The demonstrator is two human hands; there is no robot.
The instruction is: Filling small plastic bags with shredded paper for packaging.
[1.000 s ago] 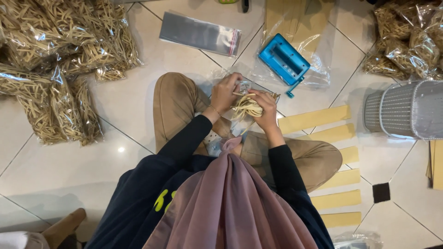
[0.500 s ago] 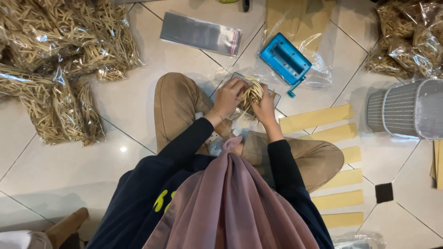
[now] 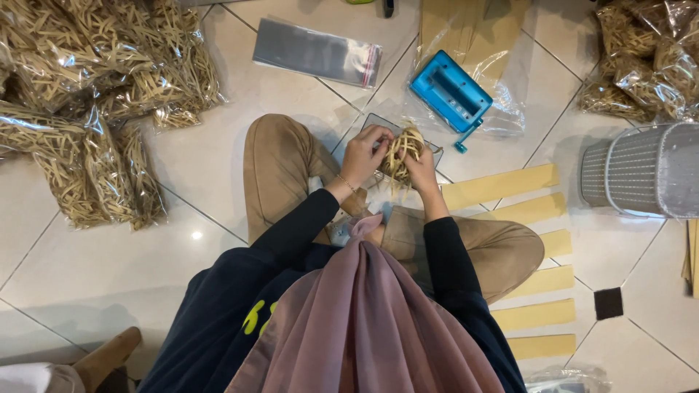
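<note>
She sits cross-legged on the tiled floor (image 3: pixel 240 94), and both hands meet just above her knees around a small clear bag of pale stick snacks (image 3: pixel 402 154). The left hand (image 3: pixel 364 154) is curled at the bag's nine o'clock side, fingers pinched on its top edge; the right hand (image 3: pixel 421 169) wraps the three o'clock side, fingers closed round the bundle. At one o'clock from the hands lies a blue hand sealer (image 3: pixel 450 96) on clear plastic. A flat stack of empty clear bags (image 3: pixel 317 52) rests at eleven o'clock. Filled snack bags (image 3: pixel 87 94) heap at nine to ten o'clock, with more (image 3: pixel 641 58) at two o'clock. A grey plastic basket (image 3: pixel 641 171) stands at three o'clock, and tan paper strips (image 3: pixel 502 185) lie beside her right knee.
</note>
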